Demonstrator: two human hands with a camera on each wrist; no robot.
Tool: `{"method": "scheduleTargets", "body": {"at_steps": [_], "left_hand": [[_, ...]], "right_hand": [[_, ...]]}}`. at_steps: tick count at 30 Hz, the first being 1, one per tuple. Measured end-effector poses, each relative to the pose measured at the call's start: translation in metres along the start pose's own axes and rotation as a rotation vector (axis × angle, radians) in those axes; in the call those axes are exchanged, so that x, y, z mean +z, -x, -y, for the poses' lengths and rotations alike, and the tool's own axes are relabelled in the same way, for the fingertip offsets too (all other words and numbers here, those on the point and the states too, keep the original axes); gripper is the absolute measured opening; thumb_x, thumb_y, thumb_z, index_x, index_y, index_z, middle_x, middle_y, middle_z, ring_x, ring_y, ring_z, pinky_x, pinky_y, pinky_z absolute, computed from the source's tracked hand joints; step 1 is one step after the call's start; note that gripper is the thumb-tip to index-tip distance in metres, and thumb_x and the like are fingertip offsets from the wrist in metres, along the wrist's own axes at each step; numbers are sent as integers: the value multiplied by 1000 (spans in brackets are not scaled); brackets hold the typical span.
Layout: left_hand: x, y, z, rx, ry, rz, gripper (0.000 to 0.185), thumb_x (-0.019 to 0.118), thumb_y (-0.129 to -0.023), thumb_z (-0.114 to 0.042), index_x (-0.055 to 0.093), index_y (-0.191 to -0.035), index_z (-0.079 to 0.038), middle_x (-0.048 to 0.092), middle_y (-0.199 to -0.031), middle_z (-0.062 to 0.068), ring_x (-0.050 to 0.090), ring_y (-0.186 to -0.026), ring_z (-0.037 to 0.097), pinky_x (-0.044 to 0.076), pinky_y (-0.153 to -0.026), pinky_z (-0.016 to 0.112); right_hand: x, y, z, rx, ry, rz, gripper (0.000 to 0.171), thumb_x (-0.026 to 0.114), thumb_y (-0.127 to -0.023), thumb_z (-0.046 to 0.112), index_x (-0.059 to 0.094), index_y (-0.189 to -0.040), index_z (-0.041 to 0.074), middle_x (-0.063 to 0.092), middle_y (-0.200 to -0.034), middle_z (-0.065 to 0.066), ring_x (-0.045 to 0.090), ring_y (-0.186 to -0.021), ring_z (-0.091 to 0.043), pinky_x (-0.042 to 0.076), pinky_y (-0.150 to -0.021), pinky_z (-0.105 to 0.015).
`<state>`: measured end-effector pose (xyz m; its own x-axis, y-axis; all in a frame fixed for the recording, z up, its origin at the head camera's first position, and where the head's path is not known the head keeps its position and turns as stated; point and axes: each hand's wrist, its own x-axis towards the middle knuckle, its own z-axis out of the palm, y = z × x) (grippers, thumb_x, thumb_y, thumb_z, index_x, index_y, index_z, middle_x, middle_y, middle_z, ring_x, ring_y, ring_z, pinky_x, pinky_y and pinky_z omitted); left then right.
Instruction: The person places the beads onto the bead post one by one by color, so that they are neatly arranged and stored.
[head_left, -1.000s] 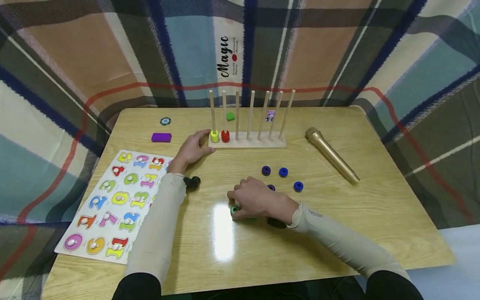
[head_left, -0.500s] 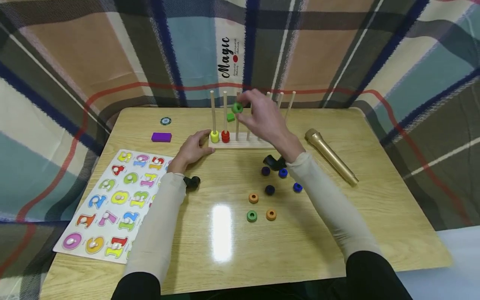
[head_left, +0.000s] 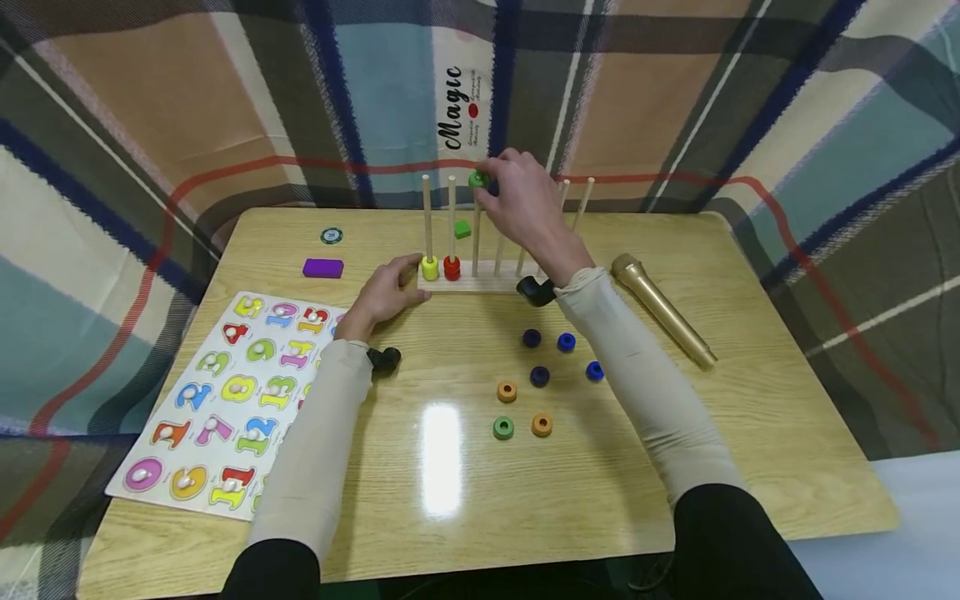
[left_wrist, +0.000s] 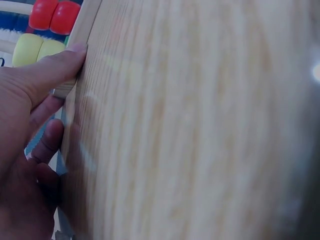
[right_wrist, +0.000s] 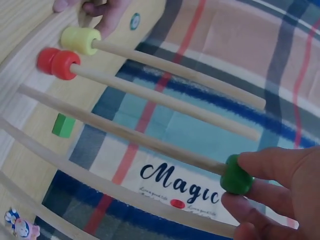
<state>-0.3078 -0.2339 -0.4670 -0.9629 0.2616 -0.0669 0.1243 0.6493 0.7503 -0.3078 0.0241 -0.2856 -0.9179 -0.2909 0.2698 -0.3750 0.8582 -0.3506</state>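
A wooden peg stand (head_left: 480, 285) with a row of upright pegs stands toward the back of the table. Yellow beads (head_left: 429, 268) sit at the bottom of its first peg, red beads (head_left: 452, 268) on the second. My left hand (head_left: 384, 293) holds the stand's left end, its thumb along the front edge in the left wrist view. High over the base, my right hand (head_left: 528, 204) pinches a green bead (right_wrist: 236, 175) between thumb and fingers. In the right wrist view the bead is at the tip of the third peg (right_wrist: 150, 140).
Nearer me lie another green bead (head_left: 503, 427), orange beads (head_left: 507, 392) and several blue beads (head_left: 539, 377). A gold microphone-shaped object (head_left: 663, 310) lies at right. At left are a number puzzle board (head_left: 247, 387), a purple block (head_left: 322, 268) and a round chip (head_left: 331, 236). Behind the pegs sits a green block (head_left: 462, 229).
My right hand has picked up the green bead from the front of the table and carried it up to the third peg's tip. The left hand has stayed at the stand.
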Motion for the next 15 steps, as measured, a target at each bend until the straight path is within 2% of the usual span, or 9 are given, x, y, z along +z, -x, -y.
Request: {"method": "scheduleTargets", "body": {"at_steps": [3,6,8,10,12,15], "left_hand": [[0,0,-1,-5,-7,0,79,76,-101,-21,35,-169,-12,48,-155,26,44,-129,40,35,-118,60],[1,0,-1,-7,-7,-2,79,76,-101,-21,35,-169,-13,50,-152,26,44,-126,39,35,-116,60],[1,1,-2,-8,2,-2,79,77,-101,-21,36,-168,-13,50,-150,26,44,-124,39,36,-115,60],[1,2,-2,-13,7,0,79,77,-101,-21,35,-169,-14,49,-151,26,45,-125,39,36,-115,60],[2,2,-2,-16,13,2,79,77,-101,-22,36,-169,-14,46,-157,25,46,-131,41,36,-117,61],[3,1,-3,-14,8,10,79,76,-102,-23,35,-169,-15,42,-165,22,43,-142,43,34,-120,61]], "right_hand": [[0,2,-1,-13,37,2,45,67,-107,31,66,-146,9,69,-138,-13,61,-119,-31,54,-99,-44],[2,11,-3,-63,41,-59,48,68,-107,32,64,-148,9,67,-143,-14,60,-124,-34,51,-104,-47],[4,26,-4,-117,30,-97,46,69,-106,30,65,-146,8,66,-143,-15,61,-124,-34,50,-106,-48],[11,49,-4,-200,14,-106,37,72,-104,26,71,-135,7,69,-134,-14,64,-119,-34,51,-103,-48],[19,80,-4,-281,-14,-27,28,74,-101,24,76,-123,6,74,-120,-12,68,-106,-29,56,-93,-43],[35,130,-4,-349,-34,227,21,77,-100,26,79,-112,9,76,-97,-3,69,-82,-17,57,-72,-32]]}}
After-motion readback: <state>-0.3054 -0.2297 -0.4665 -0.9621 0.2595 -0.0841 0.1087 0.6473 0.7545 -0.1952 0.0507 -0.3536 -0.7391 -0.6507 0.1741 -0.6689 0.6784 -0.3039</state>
